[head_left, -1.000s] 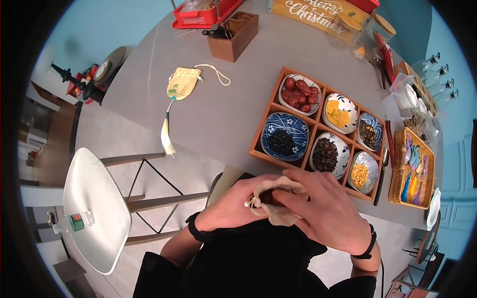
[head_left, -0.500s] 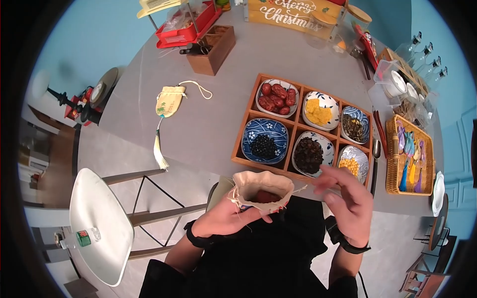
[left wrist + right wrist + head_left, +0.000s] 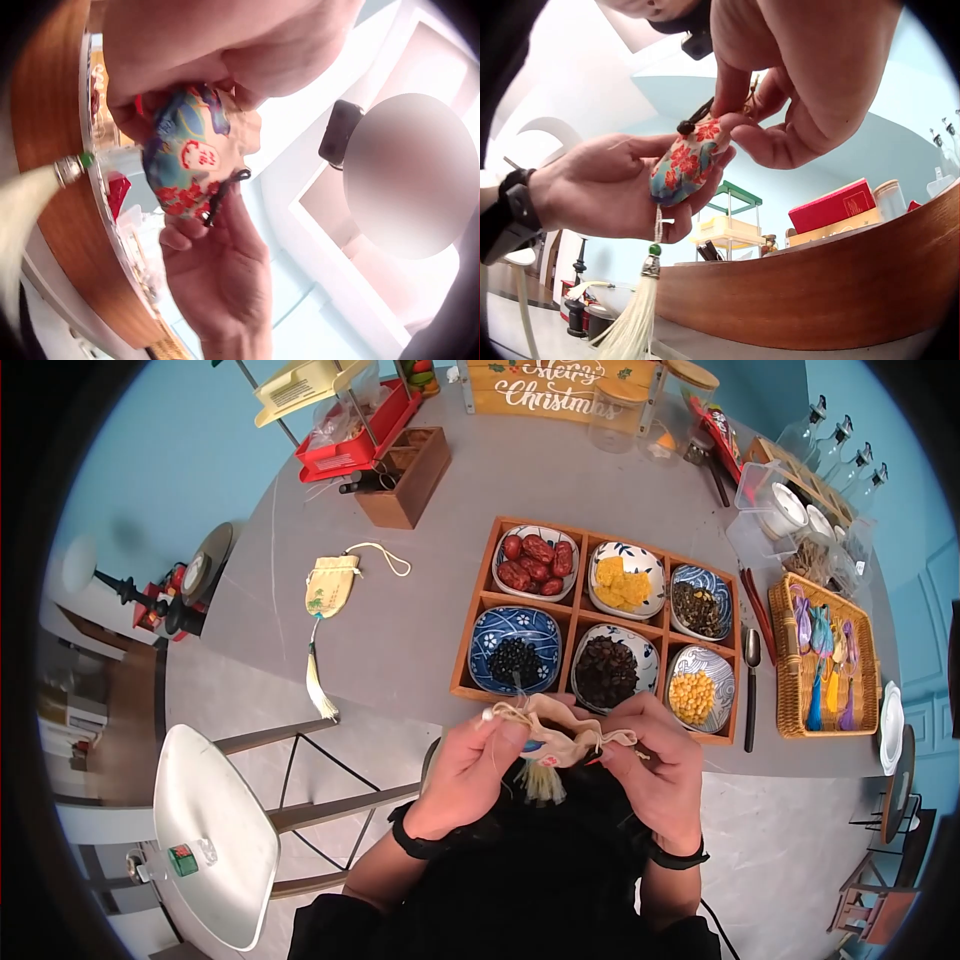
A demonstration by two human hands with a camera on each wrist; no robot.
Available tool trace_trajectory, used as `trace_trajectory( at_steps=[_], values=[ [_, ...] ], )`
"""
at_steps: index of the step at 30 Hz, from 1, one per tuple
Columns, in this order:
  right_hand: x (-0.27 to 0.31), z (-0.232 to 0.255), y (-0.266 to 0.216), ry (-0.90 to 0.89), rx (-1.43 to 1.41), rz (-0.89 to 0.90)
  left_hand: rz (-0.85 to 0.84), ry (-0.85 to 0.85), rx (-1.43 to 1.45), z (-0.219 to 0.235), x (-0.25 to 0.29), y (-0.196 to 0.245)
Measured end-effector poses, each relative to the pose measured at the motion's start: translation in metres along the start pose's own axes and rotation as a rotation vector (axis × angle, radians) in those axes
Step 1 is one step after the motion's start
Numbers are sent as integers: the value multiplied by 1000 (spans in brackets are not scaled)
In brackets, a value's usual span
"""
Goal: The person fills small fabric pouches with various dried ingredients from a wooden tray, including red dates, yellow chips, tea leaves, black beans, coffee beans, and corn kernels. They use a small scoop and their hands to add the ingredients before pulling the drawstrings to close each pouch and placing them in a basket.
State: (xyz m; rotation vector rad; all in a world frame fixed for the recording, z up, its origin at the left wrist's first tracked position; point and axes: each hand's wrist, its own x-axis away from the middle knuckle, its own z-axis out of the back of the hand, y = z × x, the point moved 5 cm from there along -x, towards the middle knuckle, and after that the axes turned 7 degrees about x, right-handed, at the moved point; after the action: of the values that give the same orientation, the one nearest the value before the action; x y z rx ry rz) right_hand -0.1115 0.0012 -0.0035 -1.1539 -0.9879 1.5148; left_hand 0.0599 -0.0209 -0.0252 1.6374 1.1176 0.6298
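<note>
A small cloth pouch [image 3: 562, 735] with a gathered mouth is held between both hands over the table's front edge. The left hand [image 3: 465, 775] pinches one side of its rim, and the right hand [image 3: 662, 768] pinches the opposite side near the drawstring. Red flowers and blue patterns cover the pouch [image 3: 187, 154] in the left wrist view. From its bottom hangs a cream tassel [image 3: 634, 319] with a green bead, seen in the right wrist view. What lies inside the pouch is hidden.
Just beyond the hands sits a divided wooden tray [image 3: 577, 622] with several bowls of dried ingredients. A yellow pouch [image 3: 331, 586] lies left; a spoon [image 3: 751, 690] and a wicker basket [image 3: 790, 700] of tassels lie right. A white chair [image 3: 215, 835] stands at left.
The right hand has come back from beside the tray to the pouch and pinches its rim. The pouch's mouth, wide half a second ago, is narrower and gathered. The head view has shifted.
</note>
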Motion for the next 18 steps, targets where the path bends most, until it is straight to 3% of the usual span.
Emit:
trace_trajectory(
  at_steps=[4, 12, 15, 17, 18],
  values=[
    [1, 2, 5, 49, 60, 3, 5, 154, 296, -5, -4, -9],
    [12, -1, 14, 185, -30, -120, -22, 293, 381, -2, -13, -13],
    [20, -1, 20, 112, -228, -211, 20, 286, 574, 3, -16, -13],
    [23, 1, 27, 195, -517, -189, 51, 273, 695, 4, -16, -14],
    [23, 3, 29, 213, -483, -195, 52, 299, 703, 6, -16, -15]
  ],
)
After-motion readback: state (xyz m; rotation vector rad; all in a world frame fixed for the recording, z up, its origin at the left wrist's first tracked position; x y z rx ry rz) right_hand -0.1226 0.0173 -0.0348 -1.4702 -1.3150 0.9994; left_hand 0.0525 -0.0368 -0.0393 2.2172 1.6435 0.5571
